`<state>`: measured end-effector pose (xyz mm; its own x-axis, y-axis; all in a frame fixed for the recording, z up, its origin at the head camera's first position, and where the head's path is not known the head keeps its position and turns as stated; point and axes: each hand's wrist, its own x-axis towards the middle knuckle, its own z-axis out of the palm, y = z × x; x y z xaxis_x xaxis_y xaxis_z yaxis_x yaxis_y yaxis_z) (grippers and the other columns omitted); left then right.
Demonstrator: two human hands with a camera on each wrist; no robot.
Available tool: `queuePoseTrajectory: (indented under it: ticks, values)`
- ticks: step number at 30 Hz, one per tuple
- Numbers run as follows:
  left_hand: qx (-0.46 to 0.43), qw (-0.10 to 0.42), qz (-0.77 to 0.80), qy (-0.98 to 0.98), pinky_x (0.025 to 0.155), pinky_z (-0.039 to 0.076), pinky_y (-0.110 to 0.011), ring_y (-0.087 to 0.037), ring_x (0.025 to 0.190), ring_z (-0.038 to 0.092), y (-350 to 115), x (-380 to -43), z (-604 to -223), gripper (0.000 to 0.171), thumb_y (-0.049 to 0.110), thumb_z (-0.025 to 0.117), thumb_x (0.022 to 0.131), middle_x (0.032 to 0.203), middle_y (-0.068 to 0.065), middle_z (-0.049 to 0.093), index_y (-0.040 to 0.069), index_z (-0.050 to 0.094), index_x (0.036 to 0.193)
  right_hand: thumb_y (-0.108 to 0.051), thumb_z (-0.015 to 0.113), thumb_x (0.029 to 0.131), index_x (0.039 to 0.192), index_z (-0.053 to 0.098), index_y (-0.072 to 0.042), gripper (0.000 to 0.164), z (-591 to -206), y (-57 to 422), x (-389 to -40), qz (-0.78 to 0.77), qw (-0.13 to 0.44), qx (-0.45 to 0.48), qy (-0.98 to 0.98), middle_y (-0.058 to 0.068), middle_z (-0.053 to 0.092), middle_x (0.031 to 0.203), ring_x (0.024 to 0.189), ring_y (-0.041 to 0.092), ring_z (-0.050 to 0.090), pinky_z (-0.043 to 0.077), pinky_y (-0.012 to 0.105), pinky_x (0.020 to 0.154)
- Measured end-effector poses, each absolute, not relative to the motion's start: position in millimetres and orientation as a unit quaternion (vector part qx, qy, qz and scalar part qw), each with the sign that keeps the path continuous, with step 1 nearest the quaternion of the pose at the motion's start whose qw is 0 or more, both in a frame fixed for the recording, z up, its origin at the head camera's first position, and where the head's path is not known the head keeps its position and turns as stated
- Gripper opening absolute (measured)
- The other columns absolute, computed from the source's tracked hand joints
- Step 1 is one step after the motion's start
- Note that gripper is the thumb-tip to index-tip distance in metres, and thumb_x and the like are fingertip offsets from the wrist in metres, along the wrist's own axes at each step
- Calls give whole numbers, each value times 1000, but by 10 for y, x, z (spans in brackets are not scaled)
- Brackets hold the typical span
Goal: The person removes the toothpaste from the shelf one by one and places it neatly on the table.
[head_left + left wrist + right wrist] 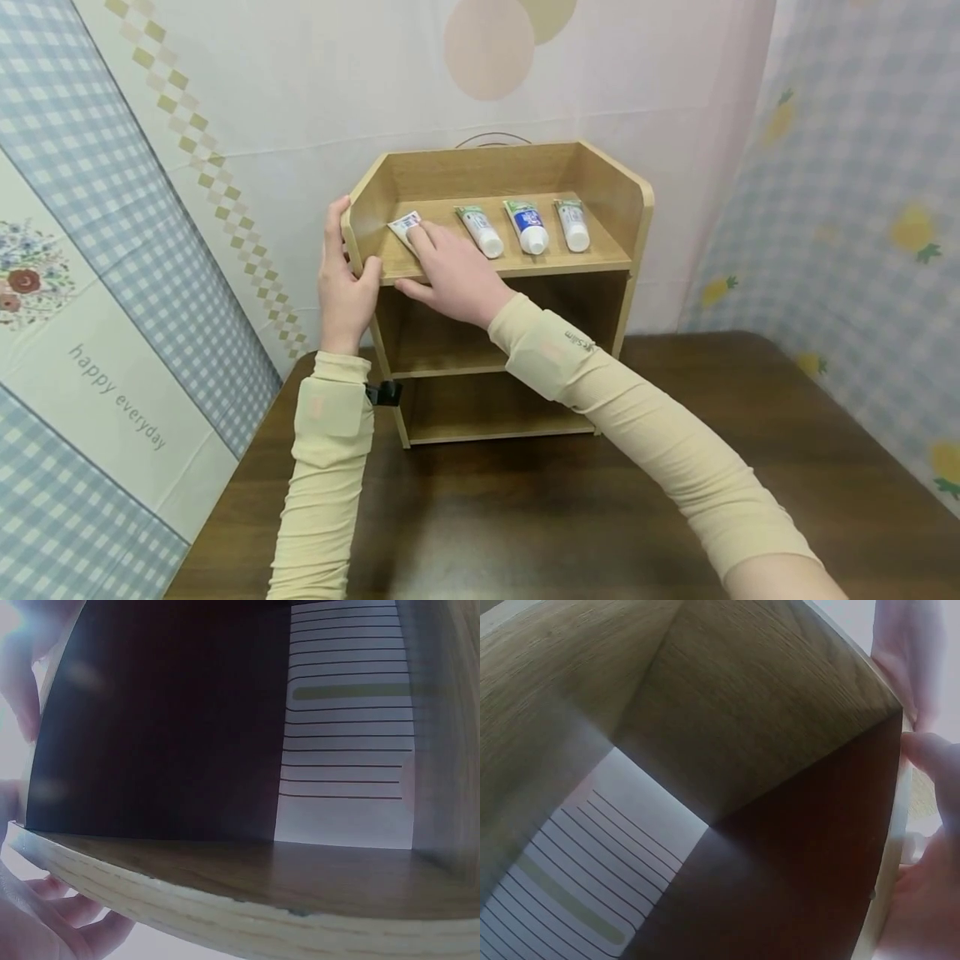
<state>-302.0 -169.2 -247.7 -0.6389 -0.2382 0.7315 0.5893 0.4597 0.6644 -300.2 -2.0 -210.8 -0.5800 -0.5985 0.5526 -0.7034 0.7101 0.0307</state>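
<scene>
A small wooden shelf unit point(480, 271) stands on the table. My left hand point(347, 292) grips its left side panel, fingers along the outside and thumb at the front corner of the top shelf. In the left wrist view, fingers point(79, 915) show past the board's edge. My right hand point(461, 275) reaches over the top shelf's front left edge and holds a white toothpaste tube point(405, 222), its lower part hidden by the fingers. To its right lie a green-and-white tube point(480, 231), a blue-and-white tube point(527, 227) and another white tube point(573, 226), caps towards the front.
Raised wooden sides and a back board point(487, 171) edge the top shelf. Below it are two open compartments, with a lower shelf board point(450, 362) between them. The dark brown table point(480, 517) extends in front. Patterned cloth point(300, 83) hangs behind and at both sides.
</scene>
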Motion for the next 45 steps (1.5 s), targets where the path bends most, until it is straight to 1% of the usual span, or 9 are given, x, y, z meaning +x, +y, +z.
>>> queuePoseTrajectory:
  ticks: [3, 5, 8, 16, 22, 24, 32, 37, 45]
  values:
    - [-116, 409, -507, -750, 72, 43, -29, -18, 96, 52, -1685, -3019, -2470, 75, 1, 50, 83, 146, 13, 43, 44, 37, 143, -44, 58, 92, 130, 46, -4, 57, -2116, -16, -2998, 87, 271, 359, -889, 13, 57, 126, 114, 25, 57, 45, 41, 97]
    - [-120, 411, -507, -748, 75, 43, -31, -17, 98, 53, -1681, -3021, -2471, 75, 0, 51, 83, 146, 13, 43, 44, 38, 142, -45, 57, 93, 134, 45, -4, 60, -2126, -8, -2982, 77, 270, 352, -893, 15, 55, 133, 125, 25, 53, 43, 42, 102]
    - [-127, 417, -504, -745, 77, 44, -34, -17, 101, 52, -1678, -3030, -2489, 75, -1, 51, 82, 147, 13, 42, 42, 38, 143, -45, 57, 93, 135, 46, -3, 60, -2166, 5, -2945, 65, 282, 347, -892, 17, 50, 141, 133, 27, 48, 39, 45, 106]
    - [-121, 420, -506, -744, 77, 42, -34, -16, 101, 51, -1686, -3014, -2539, 75, -1, 51, 82, 147, 13, 43, 41, 38, 143, -34, 57, 95, 122, 55, -3, 41, -2348, 30, -2806, 89, 357, 354, -860, 16, 58, 131, 119, 25, 58, 46, 43, 94]
    - [-99, 425, -485, -758, 75, 38, -36, -18, 103, 48, -1666, -2989, -2516, 74, 4, 52, 82, 148, 12, 42, 45, 37, 142, -24, 58, 94, 113, 59, -3, 28, -2414, 37, -2787, 100, 421, 347, -832, 14, 63, 122, 112, 23, 61, 46, 41, 92]
    - [-94, 425, -481, -761, 75, 37, -37, -19, 103, 47, -1660, -2982, -2500, 74, 5, 52, 83, 149, 11, 42, 47, 36, 141, -23, 58, 94, 112, 60, -4, 26, -2430, 46, -2804, 103, 438, 346, -823, 13, 64, 120, 110, 22, 62, 46, 39, 92]
    - [-83, 425, -470, -769, 65, 33, -36, -24, 91, 46, -1644, -2966, -2465, 74, 6, 52, 82, 147, 3, 44, 48, 36, 141, -21, 61, 92, 108, 65, -5, 22, -2493, 98, -2857, 148, 493, 353, -781, 10, 68, 115, 102, 22, 66, 47, 35, 88]
    - [-81, 424, -471, -769, 65, 33, -36, -23, 91, 45, -1649, -2976, -2455, 75, 5, 51, 82, 146, 1, 44, 49, 35, 141, -20, 63, 91, 104, 67, -6, 19, -2517, 116, -2858, 157, 525, 358, -756, 10, 70, 112, 101, 21, 67, 48, 34, 85]
    - [-79, 425, -463, -774, 66, 35, -37, -25, 90, 46, -1662, -2979, -2471, 76, 5, 51, 83, 144, -4, 46, 50, 34, 141, -17, 63, 91, 102, 67, -4, 17, -2601, 156, -2840, 170, 539, 364, -741, 12, 70, 112, 100, 22, 68, 48, 33, 83]
